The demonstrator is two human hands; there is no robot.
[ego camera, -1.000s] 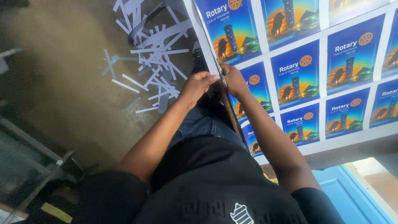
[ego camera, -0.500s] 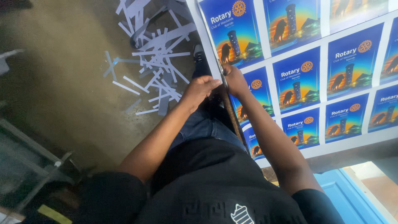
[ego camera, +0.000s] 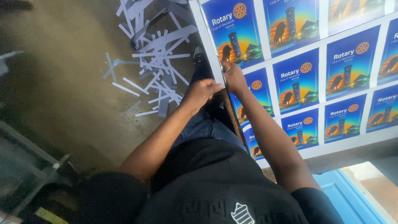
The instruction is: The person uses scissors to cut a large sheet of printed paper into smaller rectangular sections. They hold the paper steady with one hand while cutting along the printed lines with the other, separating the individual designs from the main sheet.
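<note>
Head view: left hand (ego camera: 202, 92) pinching white margin strip (ego camera: 211, 62) at edge of printed sheet (ego camera: 319, 70) on bench; right hand (ego camera: 233, 76) closed around thin blade (ego camera: 222, 74). Roughly ten blue prints visible. Heap of paper offcuts (ego camera: 155, 54) on floor (ego camera: 62, 83). Both hands slightly farther up the sheet than before.

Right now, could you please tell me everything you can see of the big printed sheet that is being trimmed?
The printed sheet is large glossy-looking paper bearing a grid of identical blue-and-orange panels set apart by white margins. It lies flat on a work surface, filling the upper right of the view. Its left white margin is being cut: the left hand pinches the loose strip, and the right hand rests on the edge with a thin metal tool, too small to identify.
</note>
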